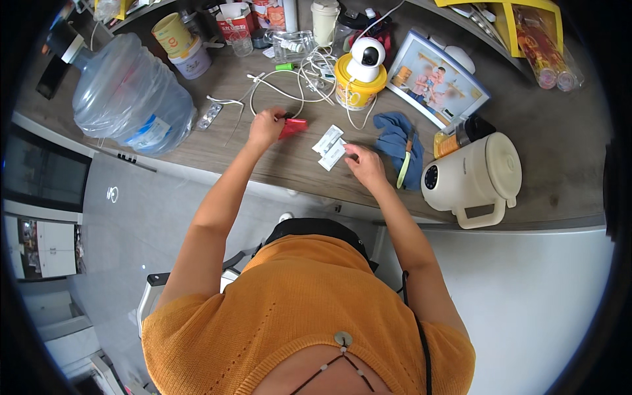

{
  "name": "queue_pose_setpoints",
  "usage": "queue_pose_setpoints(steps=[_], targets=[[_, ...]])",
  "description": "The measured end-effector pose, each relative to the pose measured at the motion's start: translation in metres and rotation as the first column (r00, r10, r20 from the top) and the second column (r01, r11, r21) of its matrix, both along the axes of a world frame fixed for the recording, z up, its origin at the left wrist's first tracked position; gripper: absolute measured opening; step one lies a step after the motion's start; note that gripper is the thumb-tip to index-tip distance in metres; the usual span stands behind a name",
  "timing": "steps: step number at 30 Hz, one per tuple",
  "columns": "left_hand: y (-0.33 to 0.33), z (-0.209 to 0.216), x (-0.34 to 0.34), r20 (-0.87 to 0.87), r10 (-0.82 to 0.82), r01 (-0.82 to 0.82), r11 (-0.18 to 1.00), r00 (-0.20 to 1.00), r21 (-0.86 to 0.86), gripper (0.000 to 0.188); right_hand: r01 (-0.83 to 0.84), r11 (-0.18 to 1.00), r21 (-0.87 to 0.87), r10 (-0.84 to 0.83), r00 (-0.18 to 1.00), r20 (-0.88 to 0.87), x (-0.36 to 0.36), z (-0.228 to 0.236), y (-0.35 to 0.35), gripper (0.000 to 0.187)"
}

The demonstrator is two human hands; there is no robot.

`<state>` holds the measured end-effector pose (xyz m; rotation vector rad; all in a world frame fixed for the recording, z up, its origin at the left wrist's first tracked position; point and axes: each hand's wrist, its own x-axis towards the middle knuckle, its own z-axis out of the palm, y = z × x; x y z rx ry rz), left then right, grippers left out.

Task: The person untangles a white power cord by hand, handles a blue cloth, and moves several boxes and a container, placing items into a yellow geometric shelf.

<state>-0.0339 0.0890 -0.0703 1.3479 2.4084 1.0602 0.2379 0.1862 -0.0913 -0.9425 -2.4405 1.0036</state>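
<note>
My left hand (264, 130) is closed around a small red object (293, 128) with a black part at the fingers; its exact kind is not clear. To its right, two small white packets with print lie overlapping on the wooden desk, a nearer packet (331, 156) and a farther packet (327, 139). My right hand (366, 166) is at the right edge of these packets, thumb and index finger slightly apart, the fingertips at or just touching the nearer one. Right of that hand lies a crumpled blue cloth (391, 135) with a pale green-handled peeler or knife (405, 163) on it.
A cream electric kettle (464, 181) stands near the desk's right front edge, a large water bottle (131, 99) at left. Behind are a white camera (364, 60) on a yellow tub (352, 95), loose white cables (276, 76), a framed photo (438, 79) and a pill blister (209, 115).
</note>
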Motion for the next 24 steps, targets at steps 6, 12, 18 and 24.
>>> queue_pose_setpoints(steps=[6,12,18,24], targets=[[-0.034,0.015,-0.001,-0.358,-0.054,0.110,0.984,0.932,0.138,0.015,-0.218,0.903,0.370,0.174,0.973,0.150,-0.023,0.011,0.005,0.054],[-0.072,-0.015,-0.014,-0.302,-0.083,0.128,0.983,0.950,0.134,0.019,-0.356,0.855,0.377,0.259,0.923,0.285,-0.049,0.009,0.016,0.058],[-0.097,-0.023,-0.012,-0.232,-0.018,0.069,0.975,0.973,0.212,0.022,-0.353,0.859,0.369,0.251,0.921,0.296,-0.060,0.015,0.005,0.058],[-0.119,-0.027,-0.003,-0.159,0.000,0.035,0.974,0.987,0.222,0.020,-0.333,0.842,0.425,0.244,0.937,0.251,-0.061,0.013,-0.001,0.041]])
